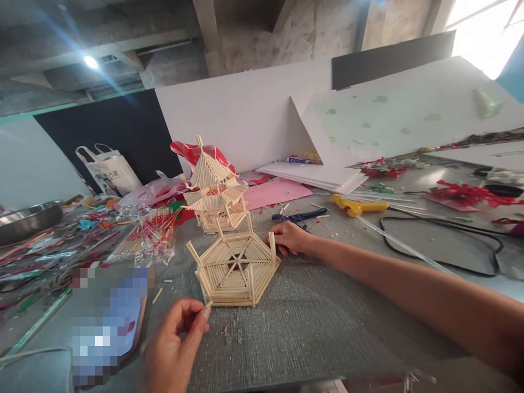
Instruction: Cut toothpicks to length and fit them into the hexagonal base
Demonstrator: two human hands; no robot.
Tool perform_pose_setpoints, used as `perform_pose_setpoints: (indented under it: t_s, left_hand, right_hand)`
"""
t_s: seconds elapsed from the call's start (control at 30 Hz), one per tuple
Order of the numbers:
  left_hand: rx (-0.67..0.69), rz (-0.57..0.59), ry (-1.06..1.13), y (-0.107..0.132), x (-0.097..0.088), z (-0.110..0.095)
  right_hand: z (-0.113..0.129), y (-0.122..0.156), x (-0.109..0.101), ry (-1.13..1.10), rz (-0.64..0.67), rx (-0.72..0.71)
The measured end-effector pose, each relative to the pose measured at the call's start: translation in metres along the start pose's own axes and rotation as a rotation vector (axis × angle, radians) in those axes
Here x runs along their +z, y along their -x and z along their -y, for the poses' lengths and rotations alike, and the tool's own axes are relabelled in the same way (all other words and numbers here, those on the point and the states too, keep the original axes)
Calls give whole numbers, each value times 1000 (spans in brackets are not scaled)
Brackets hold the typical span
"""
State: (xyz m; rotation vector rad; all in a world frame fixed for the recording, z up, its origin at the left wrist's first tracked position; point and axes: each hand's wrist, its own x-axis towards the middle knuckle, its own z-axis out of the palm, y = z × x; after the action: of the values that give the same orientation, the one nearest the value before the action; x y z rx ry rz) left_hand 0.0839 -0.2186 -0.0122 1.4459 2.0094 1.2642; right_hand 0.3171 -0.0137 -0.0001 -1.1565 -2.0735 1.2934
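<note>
Left grip (174,341) pinching stick (207,304) | right grip (289,238) curled beside hexagonal stick base (235,268) | no readable writing

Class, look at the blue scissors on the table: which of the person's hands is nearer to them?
Right. The right hand rests just in front of the blue scissors; the left hand is far nearer the camera, beyond the hexagonal stick base.

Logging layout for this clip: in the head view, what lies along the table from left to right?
Metal bowl → white tote bag → stick pagoda → blue scissors → yellow glue gun → black cable.
</note>
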Motion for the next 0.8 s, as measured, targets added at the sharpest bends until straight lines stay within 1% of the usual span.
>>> perform_pose_setpoints:
  t_s: [0.13,0.23,0.37,0.43,0.63,0.73,0.8]
  left_hand:
    - [43,-31,-74,1,1,-2]
    - [69,-57,-161,-1,-1,1]
    - [152,-38,-264,-6,-4,6]
    - [171,-41,-309,-8,-5,8]
    - [190,-84,-372,-9,-3,9]
    - [169,-73,-368,-7,-2,8]
    - [145,-96,-353,-6,0,7]
  right_hand:
    - [1,0,0,1,-4,-1]
    - [6,3,0,1,-16,18]
    - [9,4,0,0,-19,24]
    - [8,4,0,6,-17,21]
    - [7,4,1,20,-24,19]
    - [9,4,1,15,-18,19]
    - [9,4,1,11,-16,21]
